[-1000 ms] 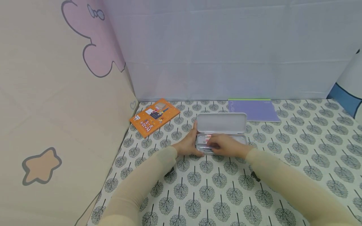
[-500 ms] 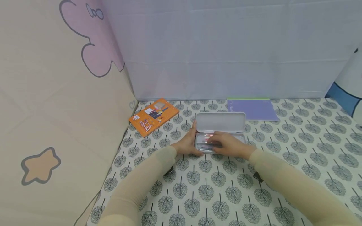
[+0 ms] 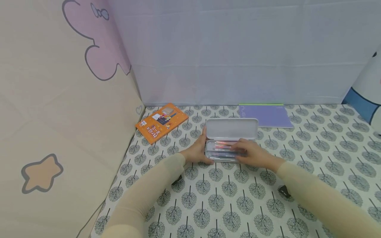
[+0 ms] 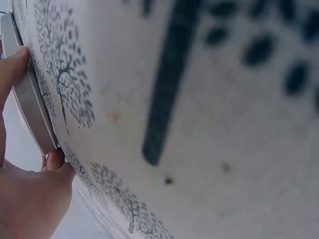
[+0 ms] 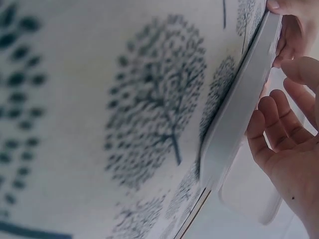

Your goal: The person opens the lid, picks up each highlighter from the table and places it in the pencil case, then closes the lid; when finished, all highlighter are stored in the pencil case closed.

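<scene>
A pale metal pencil case (image 3: 209, 155) lies on the cloth with its lid (image 3: 232, 129) raised at the back. Pens (image 3: 220, 144) lie inside, partly hidden by a hand. My left hand (image 3: 197, 150) grips the case's left end, thumb at the front corner and fingers along the side. My right hand (image 3: 251, 152) is over the case's right half, fingers loosely bent down into it. In the right wrist view those fingers (image 5: 269, 112) reach over the case's rim, thumb apart, with no item visible between them.
An orange illustrated book (image 3: 162, 123) lies at the back left. Behind the lid, at the back right, is a purple notebook (image 3: 266, 115) with a green edge. The tree-print cloth (image 3: 226, 201) covers the table, up against hanging curtains (image 3: 238, 53).
My right hand has slid right along the case, uncovering more of the pens in its left half. The left hand has stayed on the left end.
</scene>
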### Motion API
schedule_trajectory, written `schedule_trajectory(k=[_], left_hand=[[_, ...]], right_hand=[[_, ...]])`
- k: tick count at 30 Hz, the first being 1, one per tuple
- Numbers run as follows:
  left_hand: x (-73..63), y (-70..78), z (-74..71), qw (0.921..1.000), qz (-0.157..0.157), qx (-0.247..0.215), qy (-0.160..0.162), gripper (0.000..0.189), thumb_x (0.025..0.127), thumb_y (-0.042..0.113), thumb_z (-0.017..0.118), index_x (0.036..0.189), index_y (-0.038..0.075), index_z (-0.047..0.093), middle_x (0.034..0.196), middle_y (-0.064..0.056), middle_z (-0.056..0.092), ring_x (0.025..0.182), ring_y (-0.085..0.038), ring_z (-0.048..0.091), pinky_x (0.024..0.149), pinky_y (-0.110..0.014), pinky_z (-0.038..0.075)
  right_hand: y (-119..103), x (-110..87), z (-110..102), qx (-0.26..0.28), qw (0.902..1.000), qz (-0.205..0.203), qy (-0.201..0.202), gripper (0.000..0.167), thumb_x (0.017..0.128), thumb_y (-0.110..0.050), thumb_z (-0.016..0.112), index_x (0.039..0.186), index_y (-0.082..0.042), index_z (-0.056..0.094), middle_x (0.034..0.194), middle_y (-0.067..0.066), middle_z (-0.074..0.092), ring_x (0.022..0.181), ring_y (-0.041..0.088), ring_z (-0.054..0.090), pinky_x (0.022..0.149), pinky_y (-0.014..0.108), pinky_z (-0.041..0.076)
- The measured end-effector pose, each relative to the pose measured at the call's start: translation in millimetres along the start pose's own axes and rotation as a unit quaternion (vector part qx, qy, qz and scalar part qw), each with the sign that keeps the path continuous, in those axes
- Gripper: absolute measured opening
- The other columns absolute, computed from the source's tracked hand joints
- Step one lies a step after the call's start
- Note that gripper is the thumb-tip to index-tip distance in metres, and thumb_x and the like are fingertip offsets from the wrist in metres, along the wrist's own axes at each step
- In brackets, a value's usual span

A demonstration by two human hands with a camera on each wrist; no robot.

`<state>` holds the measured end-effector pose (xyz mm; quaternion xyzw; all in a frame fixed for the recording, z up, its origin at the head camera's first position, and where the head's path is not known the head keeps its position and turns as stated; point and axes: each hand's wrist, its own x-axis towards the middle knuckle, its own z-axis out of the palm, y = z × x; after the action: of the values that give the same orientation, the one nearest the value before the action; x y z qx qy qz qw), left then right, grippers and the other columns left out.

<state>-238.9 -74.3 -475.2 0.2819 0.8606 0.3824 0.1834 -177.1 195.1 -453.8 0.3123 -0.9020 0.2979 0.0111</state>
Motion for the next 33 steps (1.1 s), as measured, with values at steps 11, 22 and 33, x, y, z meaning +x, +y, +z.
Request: schedule_trajectory(k=[11,22,33], left_hand=[[-5.6,11.7,-5.8,0.9998,-0.019,0.005,0.001,0.158,0.050,0.029,0.096,0.151,0.020,-0.026,0.147,-0.011,0.036,0.134,-0.022,0.041,0.121,-0.036,0.022],[-4.5,13.5,-14.2,0.9974,-0.069,-0.021,-0.003,0.140,0.053,0.037,0.092,0.155,0.026,-0.003,0.134,-0.002,0.052,0.126,-0.020,0.051,0.114,-0.038,0.036],[0.0,25.6,-31.6,0.9836,-0.156,-0.091,-0.003,0.095,0.083,0.056,0.068,0.153,0.012,0.022,0.139,-0.008,0.050,0.128,-0.024,0.049,0.109,-0.042,0.042]], right_hand=[[12,-20.0,-18,0.051,0.9964,0.065,0.020,0.032,0.079,-0.008,0.075,0.109,-0.013,0.066,0.097,-0.001,0.064,0.085,0.014,0.058,0.073,0.027,0.054],[23,-26.6,-41,0.078,0.9764,0.192,0.058,0.018,0.091,-0.018,0.065,0.104,-0.006,0.064,0.100,0.011,0.067,0.088,0.021,0.060,0.077,0.031,0.052],[38,-13.2,-57,0.083,0.9413,0.313,0.095,0.055,0.099,-0.049,0.041,0.119,0.002,0.054,0.111,0.022,0.058,0.096,0.032,0.058,0.075,0.035,0.052]])
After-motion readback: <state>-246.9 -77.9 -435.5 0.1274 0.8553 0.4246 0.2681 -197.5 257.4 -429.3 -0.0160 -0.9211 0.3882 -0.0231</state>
